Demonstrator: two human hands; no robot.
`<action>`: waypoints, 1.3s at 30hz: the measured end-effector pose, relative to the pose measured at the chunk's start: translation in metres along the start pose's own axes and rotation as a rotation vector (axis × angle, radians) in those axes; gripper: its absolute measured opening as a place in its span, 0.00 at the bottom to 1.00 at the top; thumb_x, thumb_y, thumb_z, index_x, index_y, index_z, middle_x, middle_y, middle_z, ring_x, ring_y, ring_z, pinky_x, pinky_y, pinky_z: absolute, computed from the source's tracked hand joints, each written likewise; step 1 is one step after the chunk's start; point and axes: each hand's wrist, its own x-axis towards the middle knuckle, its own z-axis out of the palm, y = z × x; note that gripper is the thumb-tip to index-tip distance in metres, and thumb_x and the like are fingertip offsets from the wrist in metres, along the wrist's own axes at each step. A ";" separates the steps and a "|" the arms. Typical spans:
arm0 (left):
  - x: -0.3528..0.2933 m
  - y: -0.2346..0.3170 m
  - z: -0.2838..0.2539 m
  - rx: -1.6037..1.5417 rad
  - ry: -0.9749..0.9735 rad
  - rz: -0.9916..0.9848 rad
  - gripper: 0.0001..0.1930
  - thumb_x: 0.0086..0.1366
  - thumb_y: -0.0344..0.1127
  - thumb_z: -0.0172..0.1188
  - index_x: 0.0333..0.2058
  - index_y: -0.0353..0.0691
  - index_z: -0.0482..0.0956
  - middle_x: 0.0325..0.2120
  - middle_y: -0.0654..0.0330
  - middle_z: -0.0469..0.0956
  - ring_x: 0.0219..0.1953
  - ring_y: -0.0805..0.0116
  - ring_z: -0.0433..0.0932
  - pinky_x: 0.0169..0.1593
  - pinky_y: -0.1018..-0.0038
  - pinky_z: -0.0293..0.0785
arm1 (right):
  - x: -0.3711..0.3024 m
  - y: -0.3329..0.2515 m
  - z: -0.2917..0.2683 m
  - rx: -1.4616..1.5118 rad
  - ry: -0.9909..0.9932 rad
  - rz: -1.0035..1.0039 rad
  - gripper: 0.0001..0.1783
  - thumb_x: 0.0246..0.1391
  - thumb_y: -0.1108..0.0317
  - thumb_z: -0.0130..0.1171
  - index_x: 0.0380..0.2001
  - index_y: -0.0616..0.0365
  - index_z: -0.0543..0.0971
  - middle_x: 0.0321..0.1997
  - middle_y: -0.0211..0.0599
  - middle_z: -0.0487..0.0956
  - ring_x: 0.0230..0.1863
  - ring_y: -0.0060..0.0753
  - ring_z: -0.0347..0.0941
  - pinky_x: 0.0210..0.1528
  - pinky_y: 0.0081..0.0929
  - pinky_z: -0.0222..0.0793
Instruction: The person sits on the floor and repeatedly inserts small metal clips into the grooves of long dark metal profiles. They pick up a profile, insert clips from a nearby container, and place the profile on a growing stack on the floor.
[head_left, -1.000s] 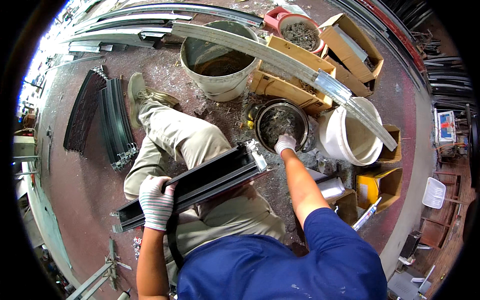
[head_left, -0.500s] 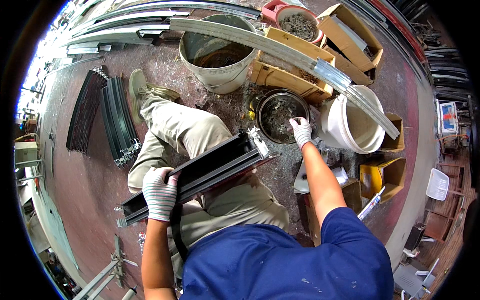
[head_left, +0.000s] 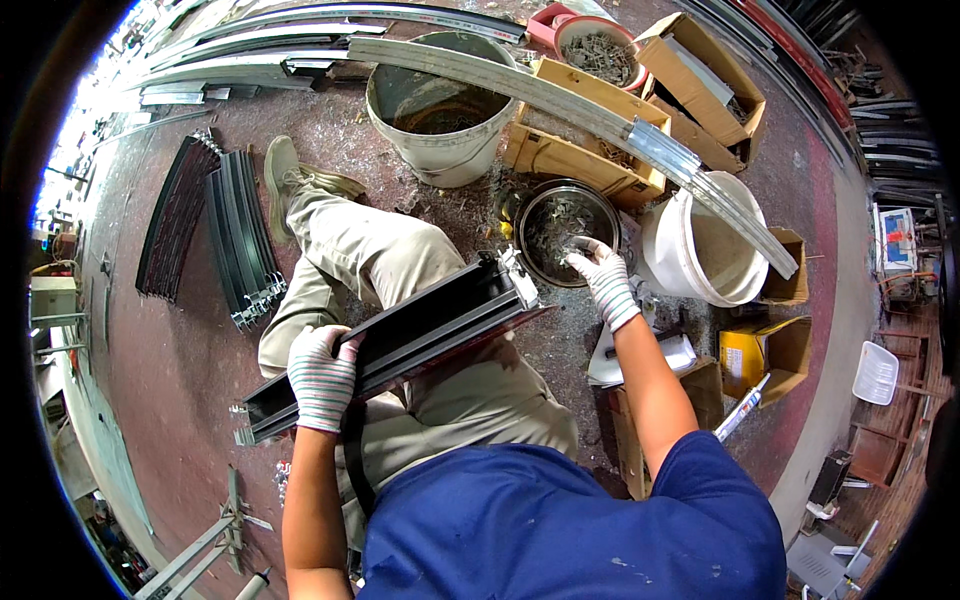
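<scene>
Right hand: gloved, fingers half curled with thumb and fingertips brought close; whether a small piece is pinched cannot be told [no clear view]. Right hand [head_left: 608, 280] is held at the near rim of the pot.
Left hand: the gloved left hand [head_left: 323, 375] is closed around the black bar [head_left: 430, 335], near its left end.
Black bar: laid across the lap [head_left: 490, 410], left of the right hand; pale fitting [head_left: 520, 283] seen at the end nearer that hand.
Pot: dark pot [head_left: 522, 215], just beyond the right fingertips; loose grey bits [head_left: 552, 222] inside.
Change: right hand was deep in the pot one second ago, now drawn back; reaching in is judged nearly finished. Left grip unchanged.
Farther out: white bucket [head_left: 665, 245] right of the right hand; black strips [head_left: 235, 235] beyond the left.
</scene>
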 end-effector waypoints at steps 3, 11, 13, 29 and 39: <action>-0.002 0.002 -0.001 0.003 -0.001 -0.001 0.07 0.62 0.37 0.71 0.33 0.41 0.87 0.27 0.52 0.82 0.33 0.50 0.79 0.42 0.59 0.74 | -0.025 -0.045 0.011 0.055 -0.021 0.020 0.18 0.63 0.72 0.70 0.55 0.63 0.82 0.44 0.34 0.87 0.42 0.22 0.82 0.49 0.22 0.79; -0.002 0.003 -0.003 0.031 -0.018 0.016 0.06 0.64 0.34 0.70 0.35 0.38 0.86 0.29 0.50 0.82 0.34 0.50 0.81 0.43 0.60 0.76 | -0.082 -0.098 0.035 0.238 -0.194 -0.095 0.16 0.73 0.59 0.60 0.48 0.63 0.80 0.41 0.41 0.87 0.39 0.30 0.84 0.45 0.30 0.82; -0.002 0.003 -0.002 0.030 -0.015 0.020 0.06 0.64 0.34 0.70 0.35 0.38 0.86 0.29 0.50 0.82 0.34 0.50 0.81 0.43 0.61 0.76 | -0.089 -0.091 0.037 0.200 -0.236 -0.159 0.17 0.73 0.59 0.59 0.50 0.65 0.78 0.46 0.44 0.86 0.47 0.34 0.83 0.56 0.34 0.79; -0.002 0.000 0.000 -0.006 -0.022 -0.004 0.08 0.64 0.37 0.70 0.34 0.39 0.86 0.28 0.51 0.83 0.33 0.50 0.81 0.42 0.61 0.76 | -0.100 -0.080 0.039 0.217 -0.428 -0.152 0.19 0.69 0.55 0.64 0.49 0.60 0.85 0.44 0.31 0.86 0.44 0.24 0.80 0.53 0.28 0.76; -0.002 -0.002 0.002 -0.003 -0.021 -0.039 0.09 0.64 0.40 0.71 0.33 0.41 0.87 0.27 0.52 0.83 0.33 0.49 0.80 0.41 0.58 0.75 | -0.113 -0.070 0.057 -0.203 -0.181 -0.449 0.14 0.72 0.60 0.61 0.47 0.61 0.81 0.43 0.36 0.84 0.45 0.28 0.79 0.53 0.29 0.75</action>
